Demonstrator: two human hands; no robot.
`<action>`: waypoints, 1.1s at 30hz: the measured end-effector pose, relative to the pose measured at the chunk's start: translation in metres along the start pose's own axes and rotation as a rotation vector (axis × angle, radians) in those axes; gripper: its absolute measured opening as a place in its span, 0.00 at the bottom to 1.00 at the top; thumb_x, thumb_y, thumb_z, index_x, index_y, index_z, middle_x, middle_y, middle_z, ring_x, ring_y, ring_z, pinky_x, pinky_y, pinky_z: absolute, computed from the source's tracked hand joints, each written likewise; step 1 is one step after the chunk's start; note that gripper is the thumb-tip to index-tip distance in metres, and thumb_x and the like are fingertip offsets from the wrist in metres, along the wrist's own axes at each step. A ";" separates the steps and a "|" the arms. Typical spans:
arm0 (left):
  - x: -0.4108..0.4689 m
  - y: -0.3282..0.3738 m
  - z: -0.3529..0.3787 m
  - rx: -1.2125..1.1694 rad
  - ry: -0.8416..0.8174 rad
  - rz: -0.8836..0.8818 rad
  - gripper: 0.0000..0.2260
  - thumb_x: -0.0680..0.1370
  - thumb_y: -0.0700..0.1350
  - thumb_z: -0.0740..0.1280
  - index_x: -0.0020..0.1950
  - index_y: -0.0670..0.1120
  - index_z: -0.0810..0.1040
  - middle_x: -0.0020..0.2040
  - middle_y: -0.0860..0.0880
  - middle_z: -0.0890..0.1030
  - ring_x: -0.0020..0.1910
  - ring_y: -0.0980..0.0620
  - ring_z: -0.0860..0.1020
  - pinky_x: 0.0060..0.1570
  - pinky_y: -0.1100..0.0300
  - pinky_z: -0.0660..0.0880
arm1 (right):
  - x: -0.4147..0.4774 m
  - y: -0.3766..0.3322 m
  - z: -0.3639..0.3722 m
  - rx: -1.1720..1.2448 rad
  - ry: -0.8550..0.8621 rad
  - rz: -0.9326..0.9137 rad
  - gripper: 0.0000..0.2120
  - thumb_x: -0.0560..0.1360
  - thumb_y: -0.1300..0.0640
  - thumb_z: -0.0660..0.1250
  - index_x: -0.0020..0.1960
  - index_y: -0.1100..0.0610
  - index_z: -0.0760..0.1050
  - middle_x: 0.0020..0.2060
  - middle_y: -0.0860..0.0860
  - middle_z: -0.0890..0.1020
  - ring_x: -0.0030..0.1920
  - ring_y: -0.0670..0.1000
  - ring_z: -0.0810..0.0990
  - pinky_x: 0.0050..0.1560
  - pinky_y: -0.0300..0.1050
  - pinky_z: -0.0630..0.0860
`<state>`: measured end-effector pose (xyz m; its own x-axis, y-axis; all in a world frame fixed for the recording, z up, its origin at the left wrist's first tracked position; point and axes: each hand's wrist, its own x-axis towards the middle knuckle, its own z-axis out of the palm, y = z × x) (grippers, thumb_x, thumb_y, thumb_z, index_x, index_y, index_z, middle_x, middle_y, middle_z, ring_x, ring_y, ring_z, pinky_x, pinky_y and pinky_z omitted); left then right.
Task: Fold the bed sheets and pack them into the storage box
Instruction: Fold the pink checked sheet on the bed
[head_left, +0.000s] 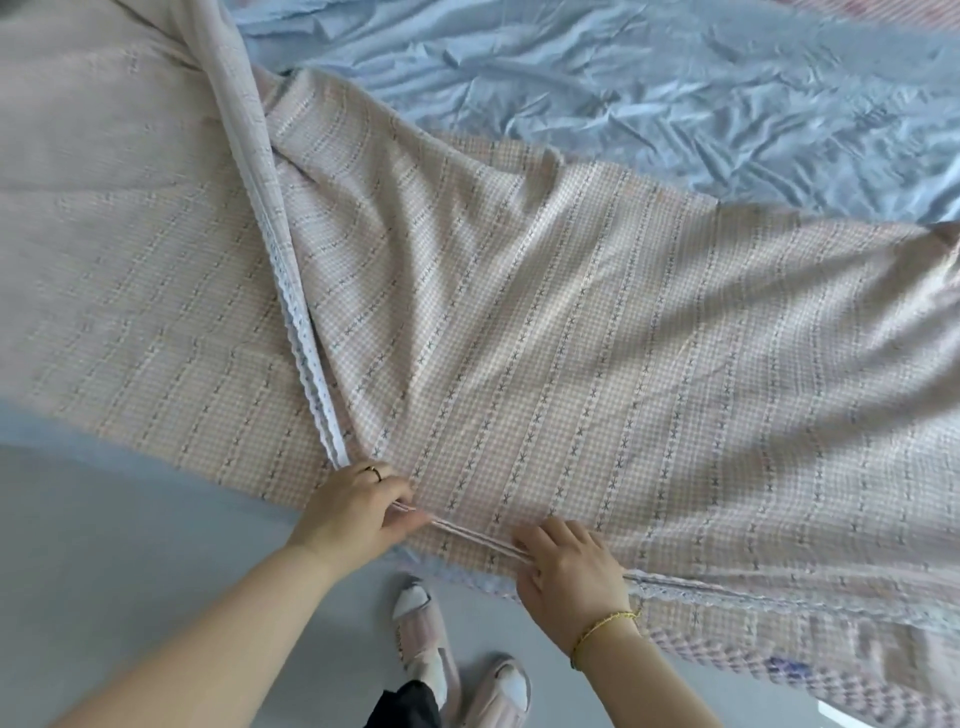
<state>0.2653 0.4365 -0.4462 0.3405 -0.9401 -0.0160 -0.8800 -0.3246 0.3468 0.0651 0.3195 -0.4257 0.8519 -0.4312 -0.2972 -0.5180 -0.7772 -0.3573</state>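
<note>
A pink checked bed sheet (545, 332) with rows of small grey crosses lies spread over the bed, its near edge hanging toward me. A white lace-trimmed hem (298, 322) runs diagonally from the top left down to my left hand. My left hand (358, 512) pinches the stacked sheet edges at the corner where that hem ends. My right hand (569, 577) grips the same layered edge a short way to the right, fingers curled over it. No storage box is in view.
A crumpled light blue sheet (649, 88) covers the bed beyond the pink one. Grey floor (130, 545) lies below the bed edge at the left. My feet in pink slippers (457, 660) stand just under the hanging edge.
</note>
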 end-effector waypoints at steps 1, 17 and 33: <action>-0.001 0.000 -0.003 0.002 0.003 0.001 0.31 0.78 0.64 0.47 0.29 0.48 0.79 0.29 0.55 0.78 0.29 0.55 0.77 0.31 0.67 0.68 | 0.001 -0.004 -0.003 0.011 -0.039 0.020 0.13 0.61 0.48 0.55 0.33 0.44 0.79 0.27 0.39 0.76 0.28 0.41 0.77 0.28 0.31 0.73; 0.023 -0.163 -0.096 0.118 -0.146 -0.345 0.27 0.69 0.50 0.74 0.65 0.47 0.71 0.67 0.46 0.72 0.62 0.43 0.73 0.61 0.51 0.69 | 0.141 -0.126 -0.041 0.289 -0.280 0.160 0.16 0.79 0.52 0.56 0.66 0.48 0.66 0.57 0.46 0.77 0.50 0.48 0.76 0.50 0.38 0.73; 0.052 -0.366 -0.150 0.104 -0.552 -0.551 0.41 0.73 0.61 0.64 0.74 0.59 0.37 0.75 0.52 0.32 0.75 0.49 0.38 0.71 0.40 0.47 | 0.371 -0.265 -0.032 0.012 0.108 0.450 0.29 0.76 0.53 0.57 0.74 0.52 0.49 0.68 0.50 0.61 0.68 0.53 0.60 0.66 0.46 0.62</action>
<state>0.6550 0.5224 -0.4334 0.5471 -0.5480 -0.6327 -0.6682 -0.7412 0.0642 0.5204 0.3509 -0.4130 0.5447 -0.7702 -0.3317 -0.8386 -0.4967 -0.2238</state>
